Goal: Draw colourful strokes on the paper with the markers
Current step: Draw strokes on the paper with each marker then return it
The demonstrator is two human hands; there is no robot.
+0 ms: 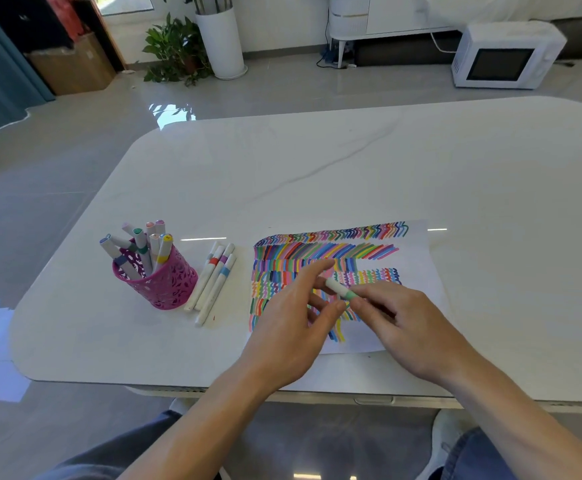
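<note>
Above the paper (pixel 417 258) on the white tabletop (pixel 317 174), my right hand (pixel 407 327) has its grip closed around a green-banded marker (pixel 340 289), while my left hand (pixel 293 327) pinches loosely near it; I cannot tell whether it touches. Left of the sheet lie four loose markers (pixel 213 282), and beside them a pink cup (pixel 164 285) holds more.
</note>
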